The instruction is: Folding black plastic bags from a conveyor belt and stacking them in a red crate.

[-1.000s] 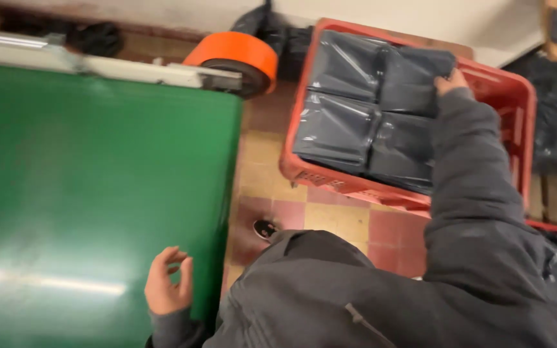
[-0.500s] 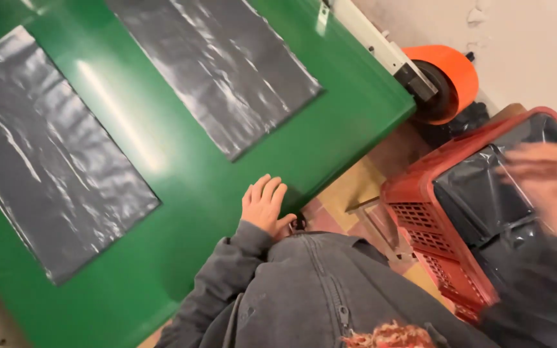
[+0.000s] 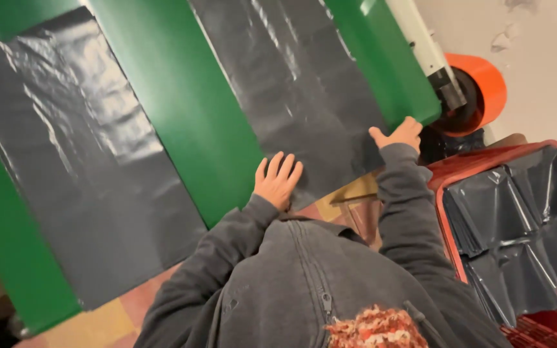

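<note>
- My left hand (image 3: 278, 180) lies flat with its fingers spread wide, palm down on the near corner of the dark grey plastic sheet (image 3: 304, 96), right at the table's near edge.
- My right hand (image 3: 398, 135) is at about three o'clock from the left, resting on the same sheet's near edge with the fingers loosely open; it grips nothing that I can see.
- That sheet lies spread on the green table (image 3: 182, 96) and runs from my hands off toward twelve o'clock, out of view.
- A second grey sheet (image 3: 78, 167) lies flat on the green at about nine o'clock from my left hand, well apart from the first, with a band of bare green between them.
- At about two o'clock from my right hand, an orange roller end (image 3: 481, 90) sits at the table's end.
- At four o'clock, a red plastic crate (image 3: 443, 174) holds stacks of folded grey bags (image 3: 517, 212).
</note>
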